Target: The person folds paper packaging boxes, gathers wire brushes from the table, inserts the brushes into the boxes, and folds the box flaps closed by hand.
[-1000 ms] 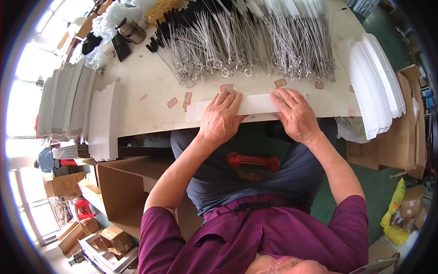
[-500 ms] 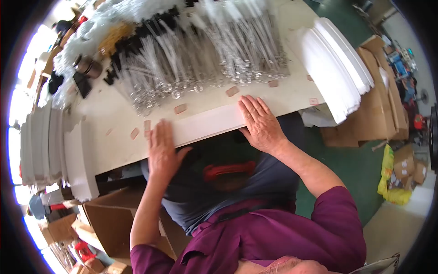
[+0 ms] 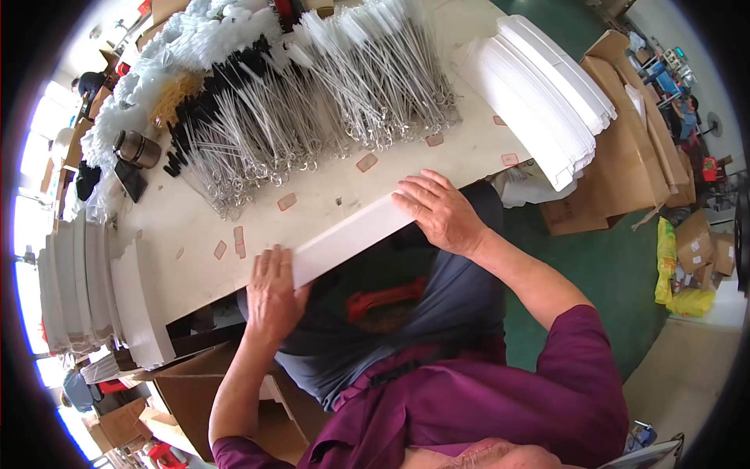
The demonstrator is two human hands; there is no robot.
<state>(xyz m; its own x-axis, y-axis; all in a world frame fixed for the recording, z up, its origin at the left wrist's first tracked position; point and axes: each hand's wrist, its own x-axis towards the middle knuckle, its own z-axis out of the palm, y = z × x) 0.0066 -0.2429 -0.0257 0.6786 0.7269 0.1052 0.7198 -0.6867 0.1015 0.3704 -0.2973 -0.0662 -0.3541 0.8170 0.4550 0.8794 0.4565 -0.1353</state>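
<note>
A long, narrow white carton [image 3: 351, 236] lies slantwise along the front edge of the worktable, its near side over the edge. My left hand [image 3: 273, 293] is at its left end, fingers together and thumb close to the near corner. At the right end, my right hand [image 3: 444, 213] grips the carton with its fingers bent over the top; the thumb is mostly hidden. Beyond the hands lie bundles of thin wire-handled brushes [image 3: 269, 129] with looped ends, some with black bristles and others with white ones [image 3: 383, 74].
Stacked flat white cartons [image 3: 539, 102] fan out on the table's right, and more white cartons [image 3: 82, 281] stand at the left. A metal flask [image 3: 137, 148] and dark phone-like slab [image 3: 130, 180] sit back left. Brown cardboard boxes [image 3: 617, 148] stand beyond the right edge.
The carton has tilted, its left end now nearer my body and its right end farther away. My left hand has come slightly towards me; the right has closed more over its end.
</note>
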